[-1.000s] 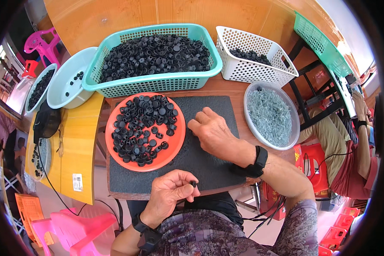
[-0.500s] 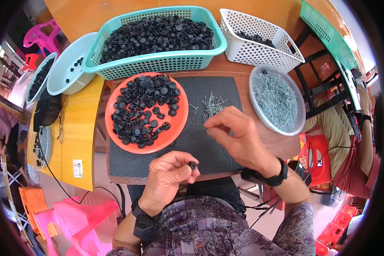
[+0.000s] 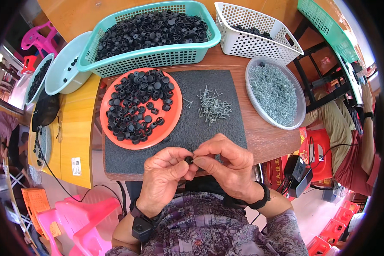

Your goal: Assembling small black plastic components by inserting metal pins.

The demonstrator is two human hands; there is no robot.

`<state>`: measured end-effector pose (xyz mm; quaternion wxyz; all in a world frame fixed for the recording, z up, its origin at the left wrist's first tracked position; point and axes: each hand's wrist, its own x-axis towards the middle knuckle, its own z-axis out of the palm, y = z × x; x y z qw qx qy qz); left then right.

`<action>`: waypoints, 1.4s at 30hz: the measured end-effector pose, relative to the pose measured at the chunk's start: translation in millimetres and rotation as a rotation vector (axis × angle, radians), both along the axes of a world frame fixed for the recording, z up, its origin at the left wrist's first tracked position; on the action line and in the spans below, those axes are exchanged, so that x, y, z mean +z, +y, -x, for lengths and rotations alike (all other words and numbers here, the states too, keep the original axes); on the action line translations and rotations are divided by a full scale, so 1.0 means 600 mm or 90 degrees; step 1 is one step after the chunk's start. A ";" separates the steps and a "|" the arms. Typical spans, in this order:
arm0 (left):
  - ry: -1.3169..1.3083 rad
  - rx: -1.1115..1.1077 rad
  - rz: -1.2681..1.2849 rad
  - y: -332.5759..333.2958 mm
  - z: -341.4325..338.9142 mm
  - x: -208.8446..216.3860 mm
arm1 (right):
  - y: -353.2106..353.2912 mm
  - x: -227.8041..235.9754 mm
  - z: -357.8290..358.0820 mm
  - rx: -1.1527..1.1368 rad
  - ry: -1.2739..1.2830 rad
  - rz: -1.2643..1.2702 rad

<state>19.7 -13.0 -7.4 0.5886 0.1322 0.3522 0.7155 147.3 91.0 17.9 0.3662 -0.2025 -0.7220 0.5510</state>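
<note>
My left hand [image 3: 164, 177] pinches a small round black plastic cap [image 3: 188, 160] between thumb and fingers, just above the mat's near edge. Against the cap close the thumb and index finger of my right hand [image 3: 230, 170]; whatever sits in that pinch is too small and hidden to make out. A loose pile of small silvery screws [image 3: 214, 109] lies on the black mat [image 3: 185, 128], beyond my hands. To its left is an orange-red plate [image 3: 171, 119] bearing many black caps [image 3: 136, 106].
A teal basket [image 3: 158, 59] heaped with black parts stands at the back, beside a white basket [image 3: 260, 45]. At right sits a clear tub [image 3: 298, 117] full of screws. Pale-blue basins [image 3: 57, 83] are at far left, over a yellow table [image 3: 79, 141]. Another person's arm [image 3: 365, 128] shows far right.
My right hand has come back from the screw pile to meet the cap in my left hand. More of the pile now shows. The view has shifted slightly.
</note>
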 end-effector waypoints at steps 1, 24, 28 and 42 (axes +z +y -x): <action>0.000 0.001 0.000 0.000 -0.001 0.001 | 0.000 -0.003 0.001 -0.008 0.021 -0.051; 0.089 0.059 0.023 -0.002 -0.008 0.006 | -0.024 -0.023 0.008 -0.098 0.004 -0.321; 0.094 0.074 0.046 -0.005 -0.012 0.006 | -0.030 -0.032 0.010 -0.110 0.009 -0.310; 0.131 0.135 0.071 -0.038 0.009 -0.004 | -0.020 -0.022 0.046 -0.080 -0.076 -0.088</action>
